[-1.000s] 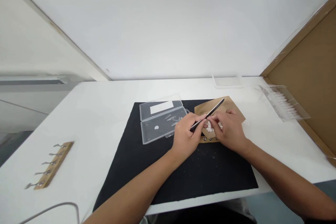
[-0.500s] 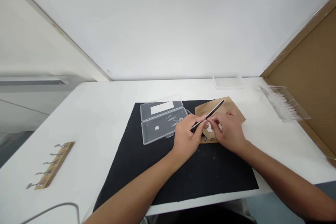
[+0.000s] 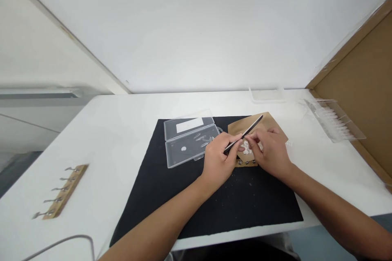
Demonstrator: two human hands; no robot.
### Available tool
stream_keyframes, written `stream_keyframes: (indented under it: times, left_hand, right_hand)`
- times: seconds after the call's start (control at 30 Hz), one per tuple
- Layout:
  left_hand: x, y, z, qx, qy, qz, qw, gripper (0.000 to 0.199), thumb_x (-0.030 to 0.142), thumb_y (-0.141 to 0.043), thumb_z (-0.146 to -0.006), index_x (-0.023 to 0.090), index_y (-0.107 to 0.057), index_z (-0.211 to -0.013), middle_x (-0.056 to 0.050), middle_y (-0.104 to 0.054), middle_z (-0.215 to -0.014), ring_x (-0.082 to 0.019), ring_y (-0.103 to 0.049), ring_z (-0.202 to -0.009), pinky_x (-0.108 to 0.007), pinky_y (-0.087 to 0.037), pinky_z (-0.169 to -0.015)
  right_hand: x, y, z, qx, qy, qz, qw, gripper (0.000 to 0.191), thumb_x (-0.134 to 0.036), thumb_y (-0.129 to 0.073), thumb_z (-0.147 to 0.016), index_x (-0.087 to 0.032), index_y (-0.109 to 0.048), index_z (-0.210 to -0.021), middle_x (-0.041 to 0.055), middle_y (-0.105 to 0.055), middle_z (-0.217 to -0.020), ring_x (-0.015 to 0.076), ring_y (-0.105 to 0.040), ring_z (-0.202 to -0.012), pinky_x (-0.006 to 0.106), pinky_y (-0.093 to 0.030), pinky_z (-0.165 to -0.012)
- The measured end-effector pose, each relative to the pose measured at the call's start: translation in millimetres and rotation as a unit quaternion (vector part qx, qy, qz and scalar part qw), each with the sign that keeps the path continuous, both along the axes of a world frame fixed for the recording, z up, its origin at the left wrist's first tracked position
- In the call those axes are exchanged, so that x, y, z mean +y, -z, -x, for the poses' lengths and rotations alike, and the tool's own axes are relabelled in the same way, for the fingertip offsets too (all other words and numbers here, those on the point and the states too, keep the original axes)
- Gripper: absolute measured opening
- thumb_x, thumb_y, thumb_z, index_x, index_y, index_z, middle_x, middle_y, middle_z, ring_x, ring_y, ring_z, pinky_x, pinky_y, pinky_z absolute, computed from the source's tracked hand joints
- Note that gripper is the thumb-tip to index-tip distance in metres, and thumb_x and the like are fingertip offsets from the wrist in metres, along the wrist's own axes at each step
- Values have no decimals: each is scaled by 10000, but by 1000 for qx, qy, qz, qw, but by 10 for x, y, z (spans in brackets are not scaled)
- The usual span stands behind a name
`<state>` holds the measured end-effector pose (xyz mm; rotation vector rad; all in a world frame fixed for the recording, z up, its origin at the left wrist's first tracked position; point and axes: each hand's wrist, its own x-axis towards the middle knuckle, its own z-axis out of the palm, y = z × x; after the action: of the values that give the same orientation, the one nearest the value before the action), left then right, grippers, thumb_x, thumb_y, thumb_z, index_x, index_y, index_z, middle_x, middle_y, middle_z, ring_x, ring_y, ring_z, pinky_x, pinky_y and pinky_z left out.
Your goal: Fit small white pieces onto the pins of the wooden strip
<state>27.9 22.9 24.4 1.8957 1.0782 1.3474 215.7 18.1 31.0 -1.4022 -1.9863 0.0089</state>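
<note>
My left hand (image 3: 219, 155) grips a thin dark file with a pale edge (image 3: 253, 124), which slants up to the right. Close beside it, my right hand (image 3: 268, 149) has thumb and index finger pinched near the file; whatever they hold is too small to make out. Beneath both hands lies a brown paper sheet (image 3: 272, 121) bearing small white pieces (image 3: 247, 147). A wooden strip with metal clips (image 3: 246, 163) shows just below the paper. To the left, an open clear case (image 3: 180, 155) contains several clear slender pieces.
A black mat (image 3: 171, 195) covers the table's middle. Another wooden strip with upright metal clips (image 3: 65, 191) stands at the left, near a grey cable (image 3: 61, 241). A clear tray (image 3: 268, 100) and a clear box of tips (image 3: 335, 122) lie at the back right, by a cardboard panel (image 3: 367, 65).
My right hand has shifted slightly to the right, and more of the white pieces and metal clips shows between the hands. The whole view has moved a little.
</note>
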Motion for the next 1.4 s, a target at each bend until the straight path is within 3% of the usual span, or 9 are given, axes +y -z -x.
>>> stream_keyframes:
  times: [0.13,0.27,0.43,0.8,0.93,1.07,1.2,1.33,1.4]
  left_hand:
    - [-7,-16,-1,4,5,-6,1000,148,223,-660,-1015,200,-791,-1080,-30,-789,-846,-169,-733,-784,-295,-573,-779]
    - [-1,-12,4,7,4,-20,1000,140,226,-664,-1013,202,-795,-1057,-30,-783,-838,-173,-729,-790,-299,-575,-784]
    - [5,-19,8,12,-1,-29,1000,145,235,-655,-1019,204,-797,-1033,-39,-789,-869,-179,-731,-816,-305,-576,-791]
    - [6,-39,12,6,2,-13,1000,134,214,-677,-1003,202,-797,-1062,-43,-793,-912,-175,-735,-832,-297,-570,-791]
    - [3,-17,9,11,-4,-12,1000,134,225,-674,-1008,205,-798,-1052,-44,-795,-914,-180,-736,-838,-305,-571,-797]
    - [2,-22,7,5,4,-11,1000,145,225,-671,-1011,196,-799,-1074,-55,-799,-938,-181,-740,-850,-303,-571,-799]
    - [3,-42,1,-1,3,-15,1000,139,233,-678,-1007,191,-802,-1056,-53,-803,-923,-178,-737,-836,-298,-573,-794]
    - [-4,-51,0,-4,5,-16,1000,140,225,-678,-1005,184,-803,-1053,-55,-799,-910,-177,-740,-833,-293,-574,-790]
    - [-4,-47,2,-4,5,-19,1000,139,228,-680,-1004,185,-804,-1053,-57,-799,-916,-176,-741,-835,-291,-576,-792]
  right_hand:
    - [-21,-19,0,24,52,9,998,269,-314,-575,-1059,-223,-576,-805,-41,-709,-665,141,-603,-551,376,-369,-811]
    - [-28,-5,17,21,12,0,1000,252,-309,-569,-1055,-229,-574,-816,-39,-714,-676,148,-612,-561,368,-368,-773]
    - [8,14,2,27,52,-2,998,302,-354,-544,-1074,-229,-558,-799,-31,-695,-643,154,-600,-544,383,-374,-782]
    - [9,-7,4,21,-23,-5,1000,259,-302,-551,-1070,-225,-575,-824,-37,-719,-693,142,-624,-573,364,-366,-768]
    - [22,7,-19,34,29,-11,999,243,-306,-582,-1058,-224,-575,-829,-50,-700,-665,142,-609,-565,367,-363,-792]
    - [3,-6,-17,23,-40,10,999,274,-307,-543,-1076,-223,-568,-817,-45,-716,-687,131,-600,-549,365,-358,-770]
    - [6,-23,-26,17,50,-16,998,246,-298,-580,-1050,-224,-564,-816,-47,-711,-656,145,-616,-561,378,-353,-803]
    - [5,-47,-21,12,-18,-33,999,220,-278,-567,-1058,-223,-570,-845,-54,-712,-673,136,-619,-564,361,-352,-756]
    - [5,-59,-17,10,20,-43,999,233,-300,-576,-1059,-223,-573,-839,-45,-715,-677,137,-597,-540,372,-347,-764]
